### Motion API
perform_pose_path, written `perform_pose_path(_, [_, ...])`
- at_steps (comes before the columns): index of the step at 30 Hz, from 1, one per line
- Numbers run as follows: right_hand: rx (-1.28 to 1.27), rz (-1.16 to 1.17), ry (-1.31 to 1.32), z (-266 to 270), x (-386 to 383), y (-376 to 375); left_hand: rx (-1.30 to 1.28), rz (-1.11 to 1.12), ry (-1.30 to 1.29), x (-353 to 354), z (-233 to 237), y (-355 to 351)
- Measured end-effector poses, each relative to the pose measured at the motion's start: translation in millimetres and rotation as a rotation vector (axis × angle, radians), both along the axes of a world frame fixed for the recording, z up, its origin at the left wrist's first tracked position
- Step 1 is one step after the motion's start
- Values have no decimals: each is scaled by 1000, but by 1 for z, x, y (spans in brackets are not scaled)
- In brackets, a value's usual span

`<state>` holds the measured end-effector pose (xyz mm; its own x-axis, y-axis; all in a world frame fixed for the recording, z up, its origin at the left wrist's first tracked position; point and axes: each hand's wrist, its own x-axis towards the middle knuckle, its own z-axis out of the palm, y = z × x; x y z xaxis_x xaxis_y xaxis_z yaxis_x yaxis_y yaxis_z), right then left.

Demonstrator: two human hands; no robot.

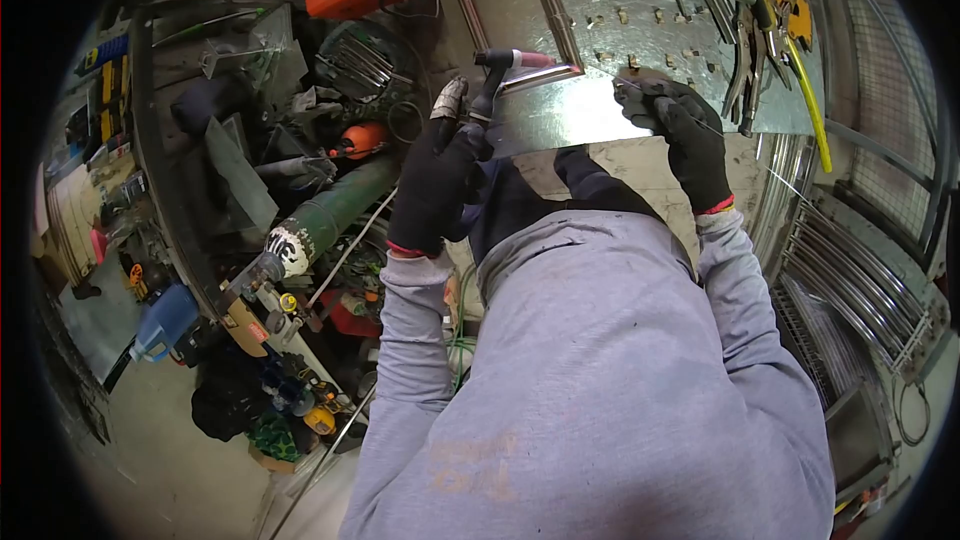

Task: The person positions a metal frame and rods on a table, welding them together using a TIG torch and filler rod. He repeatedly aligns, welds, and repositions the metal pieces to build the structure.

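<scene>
Black torch with pink nozzle, gripped in curled fingers of black-gloved left hand; thin metal rod, pinched in black-gloved right hand; polished rectangular metal frame, laid on silvery sheet-metal worktop, could be jarred were the torch dipped.

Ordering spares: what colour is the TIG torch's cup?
The cup is pink, showing best in the head view.

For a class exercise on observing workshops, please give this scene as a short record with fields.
Left grip: gloved, holding a torch with a pink nozzle
Right grip: gloved, holding a thin rod
Nearest piece: rectangular metal frame on the metal bench
Nozzle and frame: overlap in view; contact unclear
Also on bench: small metal pieces, pliers
Person's left: green cylinder
</scene>
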<state>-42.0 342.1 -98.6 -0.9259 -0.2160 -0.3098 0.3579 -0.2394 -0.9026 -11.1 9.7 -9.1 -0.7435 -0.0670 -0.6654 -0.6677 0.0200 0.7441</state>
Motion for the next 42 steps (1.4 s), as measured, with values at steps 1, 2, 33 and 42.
perform_pose_path(1, [-35, -24, -8, 4, -1, -2, 33, -23, -2, -2, -2, -5])
perform_pose_path(2, [-70, -48, -16, 8, -2, -4, 65, -46, -4, -6, -3, -8])
perform_pose_path(33, [262, 59, 183, -22, 6, 9, -135, -275, 90, -36, 7, -8])
perform_pose_path(42, [-12, -90, -19, -22, 6, 5, -226, -375, 184, -34, 5, -10])
